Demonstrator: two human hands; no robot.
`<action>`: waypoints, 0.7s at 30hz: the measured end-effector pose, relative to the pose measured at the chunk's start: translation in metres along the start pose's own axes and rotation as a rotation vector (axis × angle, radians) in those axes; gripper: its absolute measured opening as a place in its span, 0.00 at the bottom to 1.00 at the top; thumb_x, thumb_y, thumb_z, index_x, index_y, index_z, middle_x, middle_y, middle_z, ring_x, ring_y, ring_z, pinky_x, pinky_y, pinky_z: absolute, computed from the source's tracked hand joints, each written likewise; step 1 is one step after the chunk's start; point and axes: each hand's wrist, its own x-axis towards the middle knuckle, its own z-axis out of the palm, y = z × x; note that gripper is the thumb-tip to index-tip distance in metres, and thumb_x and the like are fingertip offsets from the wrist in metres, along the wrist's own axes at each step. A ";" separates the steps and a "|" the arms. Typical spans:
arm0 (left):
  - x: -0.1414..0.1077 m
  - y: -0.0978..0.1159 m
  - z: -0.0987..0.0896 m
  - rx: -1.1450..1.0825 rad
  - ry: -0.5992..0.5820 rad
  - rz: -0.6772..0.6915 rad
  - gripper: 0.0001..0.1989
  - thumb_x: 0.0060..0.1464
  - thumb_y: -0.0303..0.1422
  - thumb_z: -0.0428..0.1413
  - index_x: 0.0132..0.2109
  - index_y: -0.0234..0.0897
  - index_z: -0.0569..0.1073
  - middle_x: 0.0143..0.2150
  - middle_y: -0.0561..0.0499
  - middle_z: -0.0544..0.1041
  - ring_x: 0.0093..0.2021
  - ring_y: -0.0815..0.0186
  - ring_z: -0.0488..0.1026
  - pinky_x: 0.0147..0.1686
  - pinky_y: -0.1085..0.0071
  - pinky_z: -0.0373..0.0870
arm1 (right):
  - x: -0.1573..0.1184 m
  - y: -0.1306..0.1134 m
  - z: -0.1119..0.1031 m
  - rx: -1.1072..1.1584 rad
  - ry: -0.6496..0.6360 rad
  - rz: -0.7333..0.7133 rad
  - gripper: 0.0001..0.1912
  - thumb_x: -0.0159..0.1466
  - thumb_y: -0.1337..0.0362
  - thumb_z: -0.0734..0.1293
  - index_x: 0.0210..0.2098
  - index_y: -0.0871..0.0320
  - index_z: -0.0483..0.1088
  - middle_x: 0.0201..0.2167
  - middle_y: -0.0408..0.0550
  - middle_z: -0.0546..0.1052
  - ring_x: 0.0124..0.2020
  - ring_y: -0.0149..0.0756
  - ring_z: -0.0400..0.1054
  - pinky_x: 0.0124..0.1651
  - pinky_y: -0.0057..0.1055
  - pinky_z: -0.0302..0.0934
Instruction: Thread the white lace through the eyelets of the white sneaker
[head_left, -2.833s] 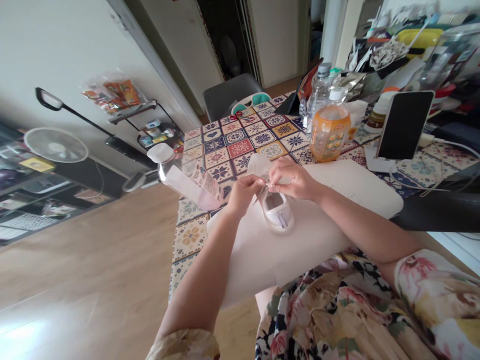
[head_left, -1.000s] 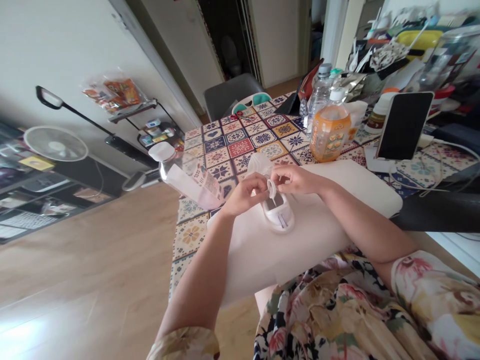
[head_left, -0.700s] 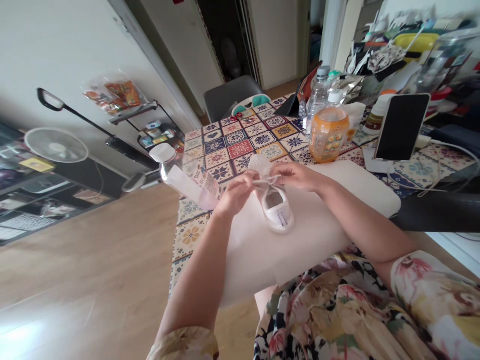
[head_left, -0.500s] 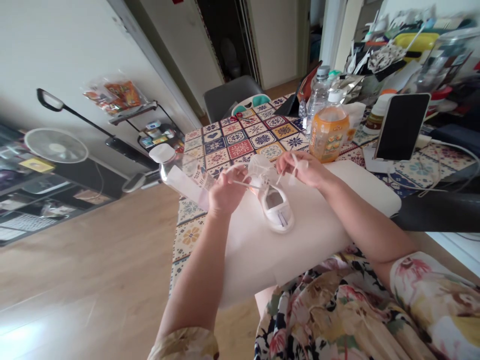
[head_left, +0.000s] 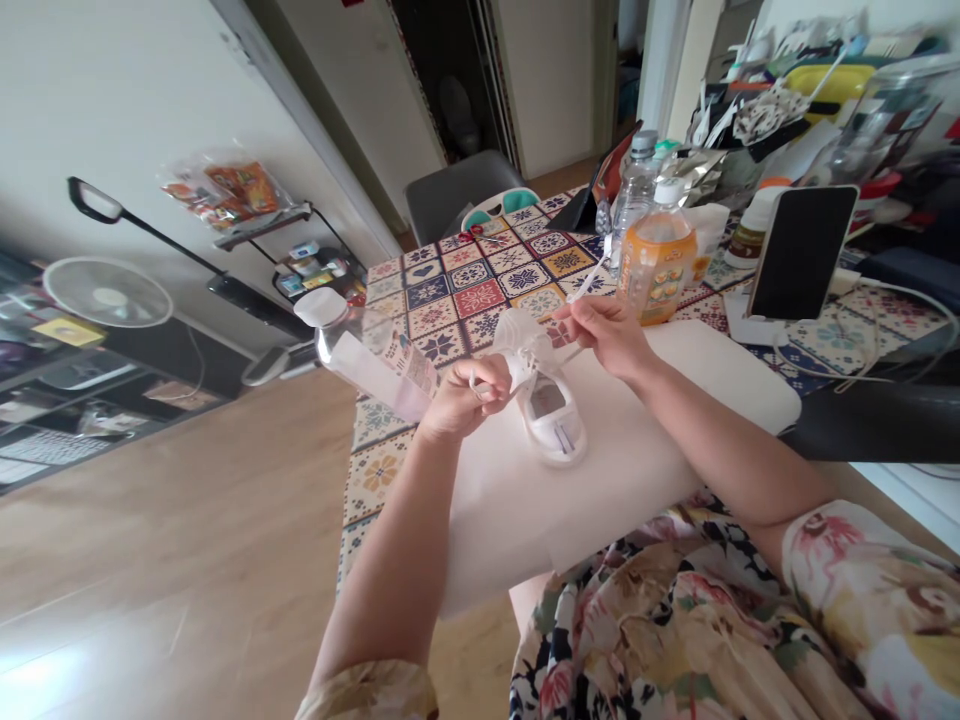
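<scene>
A small white shoe [head_left: 564, 435] rests on a white mat [head_left: 510, 530], its heel toward me and its toe pointing away. My left hand [head_left: 471, 395] is closed on a white shoelace at the left of the shoe, with a loop of lace showing over the fingers. To the right of the shoe, my right hand [head_left: 606, 332] pinches the other lace, whose loose end [head_left: 596, 275] sticks up past the fingers. Both laces run from the upper part of the shoe.
A large clear bottle with a white cap [head_left: 324, 308] lies tilted beside my left hand. Past my right hand stand an orange-labelled bottle [head_left: 658, 265] and a clear bottle [head_left: 636, 195]. A phone [head_left: 804, 252] leans upright on a stand. Red scissors [head_left: 474, 233] lie farther back on the patterned tablecloth.
My left hand has closed more tightly around its lace and turned. The right fingers have drawn together on their lace, whose loose end now points up and away.
</scene>
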 end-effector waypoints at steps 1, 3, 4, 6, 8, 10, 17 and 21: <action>0.000 0.001 0.001 -0.002 0.001 -0.019 0.19 0.31 0.43 0.72 0.19 0.37 0.72 0.19 0.55 0.61 0.15 0.78 0.53 0.12 0.78 0.45 | 0.001 -0.002 -0.001 0.039 0.027 -0.046 0.22 0.59 0.43 0.69 0.26 0.57 0.69 0.17 0.38 0.63 0.16 0.22 0.50 0.19 0.27 0.43; 0.001 0.001 0.001 -0.019 0.019 -0.034 0.20 0.30 0.44 0.72 0.18 0.36 0.71 0.18 0.56 0.61 0.14 0.79 0.53 0.11 0.79 0.44 | 0.004 -0.007 -0.004 0.132 0.103 -0.121 0.25 0.60 0.40 0.66 0.23 0.56 0.65 0.15 0.37 0.59 0.15 0.23 0.48 0.18 0.27 0.43; 0.001 0.002 0.000 -0.037 0.021 -0.028 0.20 0.30 0.43 0.72 0.18 0.36 0.71 0.18 0.56 0.60 0.14 0.79 0.53 0.11 0.80 0.44 | 0.005 -0.009 -0.006 0.167 0.149 -0.136 0.28 0.60 0.38 0.64 0.22 0.56 0.62 0.14 0.36 0.57 0.14 0.23 0.47 0.17 0.27 0.43; 0.001 0.002 -0.002 -0.087 -0.009 0.009 0.18 0.32 0.41 0.72 0.19 0.36 0.73 0.18 0.57 0.60 0.14 0.79 0.54 0.11 0.81 0.45 | 0.008 -0.014 -0.007 0.198 0.236 -0.130 0.31 0.60 0.34 0.61 0.20 0.55 0.58 0.13 0.36 0.55 0.13 0.23 0.45 0.16 0.27 0.43; 0.001 0.002 -0.004 -0.133 -0.056 0.050 0.15 0.36 0.39 0.71 0.21 0.36 0.74 0.19 0.57 0.61 0.15 0.79 0.55 0.11 0.82 0.46 | 0.010 -0.017 -0.008 0.204 0.300 -0.129 0.33 0.59 0.33 0.59 0.18 0.55 0.54 0.12 0.36 0.52 0.12 0.24 0.44 0.15 0.27 0.42; 0.000 0.002 -0.006 -0.162 -0.083 0.074 0.13 0.38 0.37 0.71 0.23 0.35 0.75 0.20 0.57 0.61 0.15 0.80 0.55 0.12 0.83 0.47 | 0.011 -0.018 -0.008 0.202 0.322 -0.140 0.34 0.59 0.32 0.58 0.18 0.55 0.50 0.11 0.35 0.49 0.12 0.25 0.43 0.15 0.28 0.40; 0.000 0.003 -0.006 -0.181 -0.110 0.093 0.13 0.39 0.35 0.70 0.22 0.35 0.74 0.19 0.56 0.61 0.16 0.79 0.56 0.12 0.83 0.50 | 0.010 -0.023 -0.012 0.212 0.186 -0.039 0.34 0.60 0.32 0.58 0.20 0.54 0.46 0.13 0.35 0.45 0.14 0.26 0.40 0.16 0.29 0.38; 0.000 0.004 -0.005 -0.173 -0.049 0.075 0.15 0.36 0.37 0.71 0.21 0.36 0.74 0.19 0.57 0.60 0.16 0.79 0.55 0.11 0.83 0.48 | 0.007 -0.027 -0.011 0.272 0.048 -0.015 0.26 0.60 0.44 0.65 0.22 0.54 0.50 0.17 0.37 0.49 0.17 0.27 0.45 0.19 0.27 0.43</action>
